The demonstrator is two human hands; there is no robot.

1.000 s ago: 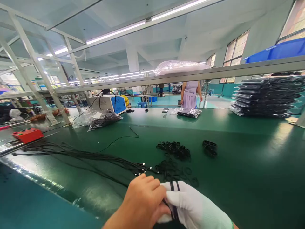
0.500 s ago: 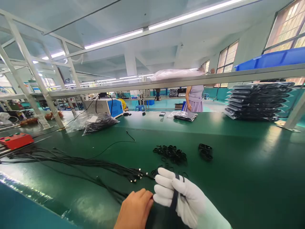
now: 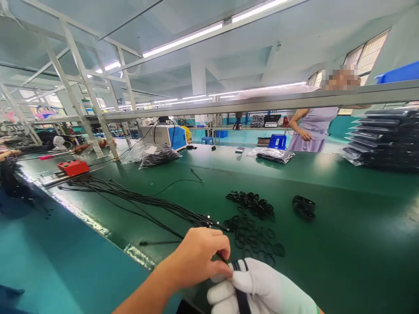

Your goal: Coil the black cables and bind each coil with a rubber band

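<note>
My bare left hand [image 3: 203, 255] is closed in a pinch, its thumb and fingertips against the gloved hand, on a thin dark strand that looks like cable. My right hand [image 3: 258, 283], in a white glove, is wrapped round a bundled black cable [image 3: 242, 301]. Black bands circle one of its gloved fingers. Just beyond both hands lie scattered thin black rubber bands [image 3: 253, 237], with a denser pile of black bands [image 3: 252, 203] behind. Several long black cables [image 3: 157, 200] stretch leftward, their metal plug ends near my left hand.
Two black rolls [image 3: 304, 207] sit to the right on the green table [image 3: 353, 231]. A red button box [image 3: 73, 167], a bagged black bundle [image 3: 159, 155] and a blue-white machine [image 3: 163, 136] stand left. Stacked bags [image 3: 386, 137] rise at right. A person [image 3: 314, 126] stands beyond the table.
My left hand has moved up and right to the gloved hand's fingertips. The gloved hand sits lower in view and its fingers have turned. The camera view has swung left.
</note>
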